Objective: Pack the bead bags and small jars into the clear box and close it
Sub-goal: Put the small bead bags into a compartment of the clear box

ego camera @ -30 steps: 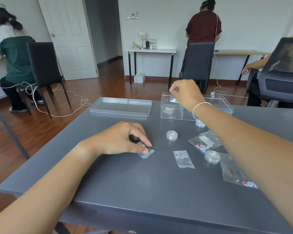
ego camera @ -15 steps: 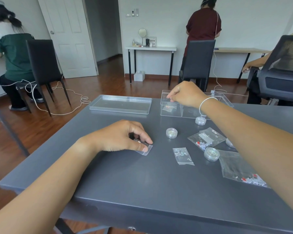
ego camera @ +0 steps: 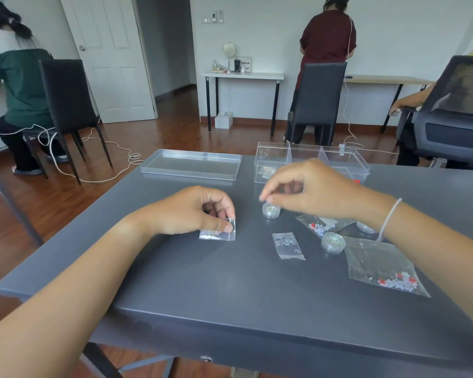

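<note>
Grey tabletop (ego camera: 202,290): near half bare. Left hand (ego camera: 191,211) pinches a small bead bag (ego camera: 217,234). Right hand (ego camera: 311,192), fingers half curled and empty, hovers over a jar (ego camera: 271,210). Far edge: lid (ego camera: 191,165) left, clear box (ego camera: 311,159) right, open.

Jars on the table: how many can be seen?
3. One jar under the right hand, one between the bags, one half hidden by the wrist. More may be hidden.

right hand (ego camera: 316,190) back from clear box (ego camera: 311,159), above small jar (ego camera: 271,210)
</note>
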Tool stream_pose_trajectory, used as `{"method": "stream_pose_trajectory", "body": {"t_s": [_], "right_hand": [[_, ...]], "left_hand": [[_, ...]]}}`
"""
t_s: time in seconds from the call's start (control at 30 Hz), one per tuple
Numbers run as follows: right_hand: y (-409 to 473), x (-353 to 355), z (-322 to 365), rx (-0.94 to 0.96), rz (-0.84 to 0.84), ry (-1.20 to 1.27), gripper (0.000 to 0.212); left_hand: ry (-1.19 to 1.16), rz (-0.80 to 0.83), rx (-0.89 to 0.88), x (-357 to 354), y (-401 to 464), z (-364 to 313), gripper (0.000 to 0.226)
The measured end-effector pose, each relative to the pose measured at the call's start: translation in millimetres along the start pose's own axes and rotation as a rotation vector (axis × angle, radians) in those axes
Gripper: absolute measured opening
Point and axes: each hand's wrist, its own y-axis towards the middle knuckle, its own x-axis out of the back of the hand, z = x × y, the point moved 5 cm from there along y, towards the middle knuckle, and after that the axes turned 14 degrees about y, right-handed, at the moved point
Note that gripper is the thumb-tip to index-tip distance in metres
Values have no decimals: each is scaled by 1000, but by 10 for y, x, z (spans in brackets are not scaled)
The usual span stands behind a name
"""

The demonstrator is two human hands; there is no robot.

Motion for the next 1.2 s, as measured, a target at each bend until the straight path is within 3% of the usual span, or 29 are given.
{"method": "stream_pose_trajectory", "body": {"t_s": [0.13, 0.2, 0.37, 0.7, 0.97, 1.2], "right_hand": [[-185, -177, -4, -51, 173, -47, 5], [-230, -221, -18, -44, 215, -100, 14], [-327, -260, -61, -59, 252, -201, 33], [-417, -226, -37, -44, 259, -157, 19], [-390, 29, -100, -8, 95, 68, 14], [-394, 294, -171, 26, -102, 195, 14]], "left_hand": [[-56, -49, -3, 14, 5, -16, 19], [-77, -78, -6, 32, 1, -19, 20], [-89, -167, -15, 49, 6, -44, 18], [-150, -307, 7, 100, 43, -27, 19], [-88, -395, 8, 261, 174, -197, 13], [21, -547, -104, 529, 596, -538, 8]]}}
